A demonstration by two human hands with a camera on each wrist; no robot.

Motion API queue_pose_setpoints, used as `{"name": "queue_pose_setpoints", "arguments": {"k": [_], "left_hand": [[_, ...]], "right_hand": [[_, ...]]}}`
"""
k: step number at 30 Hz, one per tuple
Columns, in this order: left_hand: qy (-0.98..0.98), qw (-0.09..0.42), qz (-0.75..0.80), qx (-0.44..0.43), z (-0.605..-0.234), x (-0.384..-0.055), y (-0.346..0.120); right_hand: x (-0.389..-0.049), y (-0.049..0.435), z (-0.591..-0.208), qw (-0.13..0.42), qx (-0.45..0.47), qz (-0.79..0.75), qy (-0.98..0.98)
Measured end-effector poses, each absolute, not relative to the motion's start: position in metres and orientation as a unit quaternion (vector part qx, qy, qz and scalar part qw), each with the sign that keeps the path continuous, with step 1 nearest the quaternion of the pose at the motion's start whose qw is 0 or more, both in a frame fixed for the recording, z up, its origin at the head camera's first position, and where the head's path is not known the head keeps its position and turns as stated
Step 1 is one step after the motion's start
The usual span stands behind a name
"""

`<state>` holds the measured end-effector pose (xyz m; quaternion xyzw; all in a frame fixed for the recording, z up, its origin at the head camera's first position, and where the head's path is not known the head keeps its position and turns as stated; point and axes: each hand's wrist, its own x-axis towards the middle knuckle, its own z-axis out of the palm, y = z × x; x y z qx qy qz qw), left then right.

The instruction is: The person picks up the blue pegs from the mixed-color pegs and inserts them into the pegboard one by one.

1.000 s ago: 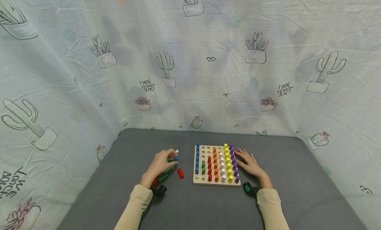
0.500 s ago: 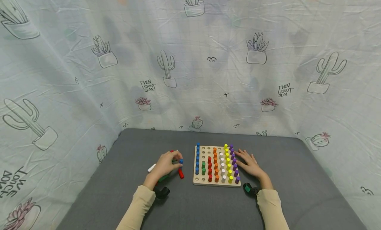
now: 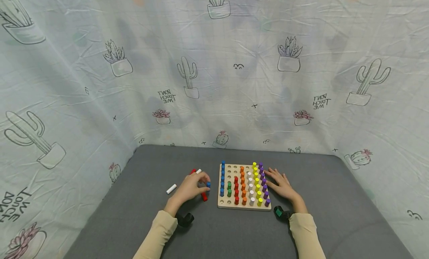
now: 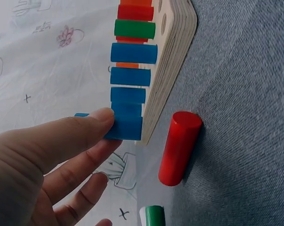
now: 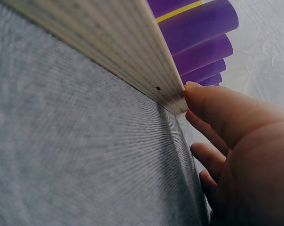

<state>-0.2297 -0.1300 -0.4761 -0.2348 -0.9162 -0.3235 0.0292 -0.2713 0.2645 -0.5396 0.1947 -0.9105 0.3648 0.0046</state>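
Observation:
My left hand pinches a blue peg between thumb and forefinger, just left of a wooden pegboard. Rows of coloured pegs stand upright in the board: blue at the left, then green, red, orange, white, yellow and purple. Bare holes show at the back and the front left. At the board's right side rests my right hand, fingers spread. In the right wrist view its thumb touches the board's edge beside the purple pegs. The held peg's lower end is partly covered by my fingers.
On the grey table lie a red peg near the board and two white pegs farther left. A green peg shows low in the left wrist view. Black wrist devices sit under both wrists. A cactus-printed curtain stands behind.
My left hand has moved right toward the board with the blue peg, leaving the white pegs uncovered and hiding the green ones in the head view. My right hand stays put.

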Motion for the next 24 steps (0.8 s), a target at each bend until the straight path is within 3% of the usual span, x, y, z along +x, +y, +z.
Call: {"name": "queue_pose_setpoints", "arguments": {"k": [24], "left_hand": [[-0.906,-0.019,-0.330,-0.265,-0.478,-0.221,-0.114]], "right_hand": [[-0.271,0.264,-0.538,0.000,0.187,0.359,-0.915]]}}
